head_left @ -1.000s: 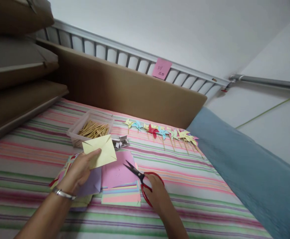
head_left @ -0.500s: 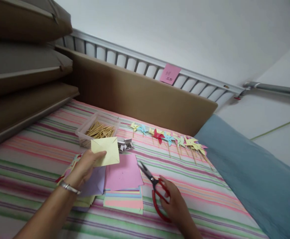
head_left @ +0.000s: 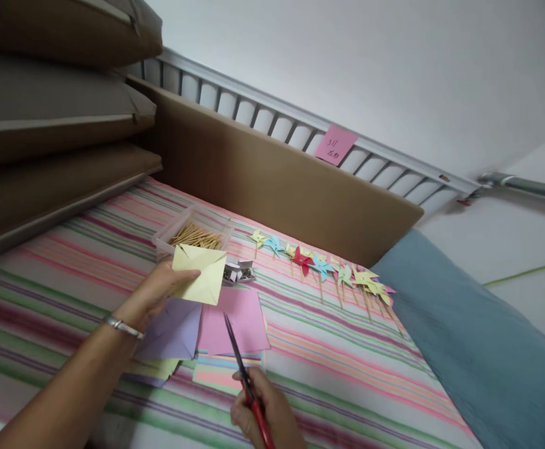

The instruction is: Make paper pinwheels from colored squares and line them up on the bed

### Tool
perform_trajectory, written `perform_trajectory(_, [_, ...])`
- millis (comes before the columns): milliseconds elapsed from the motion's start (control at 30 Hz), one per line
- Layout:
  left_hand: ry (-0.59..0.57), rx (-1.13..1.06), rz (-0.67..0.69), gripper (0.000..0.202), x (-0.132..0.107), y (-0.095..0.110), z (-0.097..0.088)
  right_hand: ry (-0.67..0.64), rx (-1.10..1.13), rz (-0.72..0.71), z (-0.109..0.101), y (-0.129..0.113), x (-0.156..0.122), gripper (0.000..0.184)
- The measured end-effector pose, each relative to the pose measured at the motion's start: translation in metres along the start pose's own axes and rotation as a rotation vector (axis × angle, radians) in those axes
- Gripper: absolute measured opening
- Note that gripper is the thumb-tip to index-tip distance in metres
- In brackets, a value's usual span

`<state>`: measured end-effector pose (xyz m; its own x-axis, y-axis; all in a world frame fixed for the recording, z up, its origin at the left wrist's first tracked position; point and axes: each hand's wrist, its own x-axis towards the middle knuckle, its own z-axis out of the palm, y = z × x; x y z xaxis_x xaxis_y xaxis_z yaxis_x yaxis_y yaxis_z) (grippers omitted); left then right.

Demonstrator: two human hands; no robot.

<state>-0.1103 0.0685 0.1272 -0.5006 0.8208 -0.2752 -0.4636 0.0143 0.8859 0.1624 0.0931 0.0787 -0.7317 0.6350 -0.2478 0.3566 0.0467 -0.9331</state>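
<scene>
My left hand (head_left: 163, 287) pinches a square of pale yellow paper (head_left: 207, 271) with diagonal lines running in from its corners. Lower down, my right hand (head_left: 265, 405) grips red-handled scissors (head_left: 241, 360), their dark blades pointing up and away over the paper stack. Pink paper (head_left: 242, 321) tops that stack, with sheets of other colours (head_left: 214, 373) showing beneath its near edge. Purple squares (head_left: 172, 330) with diagonal lines lie under my left wrist, over some yellow paper (head_left: 153, 369).
Behind the yellow paper stand a clear plastic box (head_left: 163, 240) of wooden sticks and a small box of metal pins (head_left: 239, 272). Several paper pinwheels (head_left: 322, 267) lie in a row at the back right. Brown cushions (head_left: 67, 137) are stacked left; a brown board (head_left: 272, 174) closes the back.
The scissors have moved left and turned edge-on, now over the pink paper. My left hand has tilted the yellow square slightly. The view has shifted a little.
</scene>
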Motion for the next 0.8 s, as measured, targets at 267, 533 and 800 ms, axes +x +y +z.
perform_trajectory(267, [-0.074,0.126,-0.007,0.050,0.001,-0.001,-0.002,0.055,-0.176,-0.028,0.013,-0.018,-0.001,0.028])
perform_trajectory(533, [-0.172,0.222,-0.027,0.042,0.001,-0.005,-0.003,0.032,-0.089,0.063,0.018,-0.019,0.009,0.024])
perform_trajectory(800, [-0.185,0.245,-0.045,0.038,0.002,-0.009,-0.004,0.025,-0.069,0.090,0.023,-0.017,0.012,0.024])
